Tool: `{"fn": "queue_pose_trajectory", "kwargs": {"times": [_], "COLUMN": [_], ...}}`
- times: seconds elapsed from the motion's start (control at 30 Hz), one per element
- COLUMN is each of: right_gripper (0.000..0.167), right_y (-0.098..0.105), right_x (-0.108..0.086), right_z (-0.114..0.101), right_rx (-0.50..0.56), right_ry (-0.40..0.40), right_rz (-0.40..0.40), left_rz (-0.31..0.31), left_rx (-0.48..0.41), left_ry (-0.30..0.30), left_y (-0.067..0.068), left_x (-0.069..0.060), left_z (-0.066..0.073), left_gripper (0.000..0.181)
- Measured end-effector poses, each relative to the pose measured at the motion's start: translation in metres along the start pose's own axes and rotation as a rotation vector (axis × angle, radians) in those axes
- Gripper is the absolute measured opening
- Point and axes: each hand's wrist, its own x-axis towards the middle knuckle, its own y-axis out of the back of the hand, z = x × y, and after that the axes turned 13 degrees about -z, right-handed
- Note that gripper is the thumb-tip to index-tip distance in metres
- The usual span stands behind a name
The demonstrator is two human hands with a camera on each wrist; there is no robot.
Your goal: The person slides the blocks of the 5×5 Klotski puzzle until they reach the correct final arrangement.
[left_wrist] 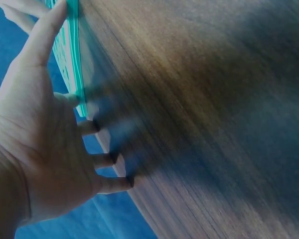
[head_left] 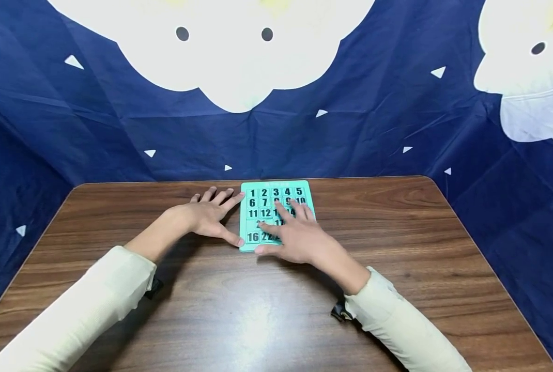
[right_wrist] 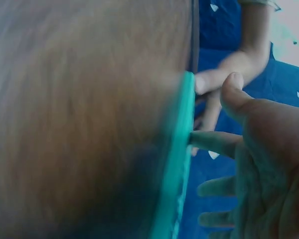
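Note:
A teal number sliding puzzle (head_left: pixel 258 203) lies flat near the table's far edge, rows 1 to 15 in order at the top as far as they show. In its fourth row, the 21 tile sits between the first two columns, under the tip of the right index finger. My right hand (head_left: pixel 302 240) spreads over the puzzle's lower right, hiding several tiles, its thumb near the front edge. My left hand (head_left: pixel 206 217) has its thumb and index fingertip at the puzzle's left edge, other fingers spread toward the table. The left wrist view shows the puzzle's side (left_wrist: pixel 75 55) beside that thumb.
A brown wood-grain table (head_left: pixel 239 310) carries the puzzle. Behind it and at both sides hangs a dark blue cloth (head_left: pixel 188 134) with white cloud shapes and small triangles. Dark straps (head_left: pixel 340 311) show under the pale sleeves.

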Motion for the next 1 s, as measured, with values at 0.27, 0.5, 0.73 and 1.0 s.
{"fn": "queue_pose_trajectory", "kwargs": {"times": [0.27,0.5,0.73,1.0], "right_gripper": [0.075,0.076,0.077,0.076], "right_y": [-0.007,-0.004,0.001,-0.01], "right_x": [-0.016,-0.002,-0.001,-0.019], "right_z": [-0.002,-0.015,-0.009,-0.005], "right_rx": [-0.009,-0.04,-0.022,0.028], "right_ry": [0.063,0.018,0.01,0.082], "right_rz": [0.011,-0.008,-0.009,-0.03], "left_rz": [-0.009,-0.007,-0.019,-0.01], "left_rx": [0.006,-0.002,-0.008,-0.006], "left_ry": [0.012,0.013,0.019,0.021], "left_y": [0.001,0.002,0.001,0.001], "left_x": [0.0,-0.001,-0.002,0.0], "left_z": [0.004,0.004,0.004,0.004], "left_gripper": [0.141,0.142,0.142,0.141]}}
